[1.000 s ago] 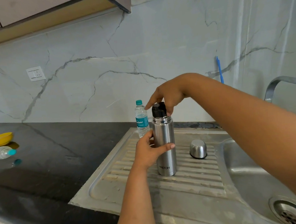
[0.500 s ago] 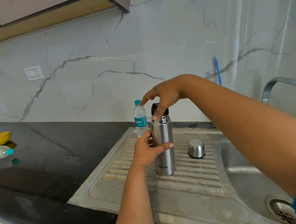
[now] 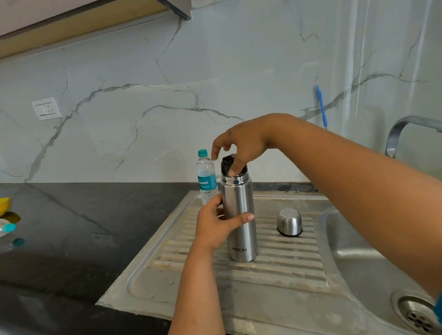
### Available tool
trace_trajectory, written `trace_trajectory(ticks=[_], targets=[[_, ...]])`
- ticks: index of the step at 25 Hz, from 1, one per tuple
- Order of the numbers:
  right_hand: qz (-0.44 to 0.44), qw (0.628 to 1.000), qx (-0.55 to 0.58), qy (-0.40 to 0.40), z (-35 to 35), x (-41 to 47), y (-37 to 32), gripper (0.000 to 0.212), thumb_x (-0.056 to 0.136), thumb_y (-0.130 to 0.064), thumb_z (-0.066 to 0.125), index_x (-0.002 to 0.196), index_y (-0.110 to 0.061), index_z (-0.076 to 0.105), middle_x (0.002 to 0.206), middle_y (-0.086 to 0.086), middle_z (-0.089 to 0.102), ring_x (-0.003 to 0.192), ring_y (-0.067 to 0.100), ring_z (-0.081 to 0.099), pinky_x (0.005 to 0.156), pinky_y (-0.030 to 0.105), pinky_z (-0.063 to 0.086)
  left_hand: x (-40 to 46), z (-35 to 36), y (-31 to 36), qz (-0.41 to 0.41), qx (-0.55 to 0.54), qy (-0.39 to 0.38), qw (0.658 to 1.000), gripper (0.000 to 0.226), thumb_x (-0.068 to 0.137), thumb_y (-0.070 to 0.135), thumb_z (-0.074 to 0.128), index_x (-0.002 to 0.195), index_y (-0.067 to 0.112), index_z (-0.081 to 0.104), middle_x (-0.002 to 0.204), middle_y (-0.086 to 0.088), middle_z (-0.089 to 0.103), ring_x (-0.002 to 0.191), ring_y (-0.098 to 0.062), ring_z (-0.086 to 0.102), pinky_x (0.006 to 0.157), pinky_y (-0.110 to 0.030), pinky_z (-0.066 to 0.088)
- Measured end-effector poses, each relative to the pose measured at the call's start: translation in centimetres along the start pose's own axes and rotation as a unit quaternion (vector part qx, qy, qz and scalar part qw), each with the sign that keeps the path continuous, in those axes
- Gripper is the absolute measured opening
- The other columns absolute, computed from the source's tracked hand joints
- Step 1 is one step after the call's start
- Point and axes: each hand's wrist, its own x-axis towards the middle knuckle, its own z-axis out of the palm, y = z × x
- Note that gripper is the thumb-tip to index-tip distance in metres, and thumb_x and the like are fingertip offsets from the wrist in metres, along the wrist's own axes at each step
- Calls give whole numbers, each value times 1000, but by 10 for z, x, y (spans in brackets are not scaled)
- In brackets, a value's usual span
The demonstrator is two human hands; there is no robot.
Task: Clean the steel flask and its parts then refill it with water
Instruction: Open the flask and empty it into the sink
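The steel flask [image 3: 239, 218] stands up straight on the bumpy draining board [image 3: 274, 288] next to the sink bowl [image 3: 363, 262]. That is a good spot, because spilled water can run into the sink.

The left hand [image 3: 215, 224] is wrapped around the middle of the flask. The thumb lies across the front and the other fingers curl behind. I think it holds the flask tight so it cannot spin or tip.

The right hand [image 3: 239, 145] comes down from above onto the black stopper [image 3: 231, 164] in the flask's mouth. The thumb and some fingers pinch the stopper's sides. The first finger sticks out and touches nothing. I think this hand is twisting the stopper, most likely to take it off, but I cannot tell which way it turns.

The steel cup lid [image 3: 289, 222] is already off. It sits upside down on the board, a little to the right of the flask and not touching it. So the flask is being taken apart, and the washing looks not yet begun.

1 small water bottle [image 3: 206, 178] with a teal cap stands just behind the flask. It may be there for the refill later. The tap [image 3: 414, 127] is at the far right, and no water is running.
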Motion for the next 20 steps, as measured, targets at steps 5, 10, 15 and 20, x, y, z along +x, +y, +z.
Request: trace_trajectory(ticks=[5, 10, 15, 20], targets=[[43, 995, -62, 65, 13, 10, 3, 59, 81, -62, 63, 120, -19, 57, 107, 2, 63, 76, 12, 65, 62, 22, 44, 0, 1, 2, -1, -3, 1, 1000, 68, 56, 40, 92, 116, 38, 60, 116, 11, 69, 108, -9, 65, 93, -36, 56], [-21, 987, 158, 7, 3, -4, 17, 44, 82, -7, 73, 121, -21, 60, 119, 2, 53, 102, 21, 57, 68, 19, 50, -2, 1, 4, 6, 2, -5, 1000, 67, 55, 45, 89, 114, 41, 58, 116, 12, 68, 107, -9, 64, 87, -28, 56], [-68, 952, 295, 38, -5, -7, 34, 48, 81, 4, 70, 120, -22, 61, 121, 2, 55, 106, 22, 61, 76, 25, 57, -1, -7, 0, 13, 16, 18, 1000, 62, 63, 34, 91, 117, 37, 60, 116, 12, 68, 107, -9, 64, 88, -31, 56], [-41, 870, 483, 86, 20, -9, 68, 42, 85, 2, 66, 122, -16, 59, 117, 10, 57, 104, 26, 63, 88, 36, 57, -1, -27, -6, 7, 27, 74, 997, 54, 66, 31, 90, 111, 37, 61, 109, 11, 69, 102, -9, 66, 83, -30, 56]])
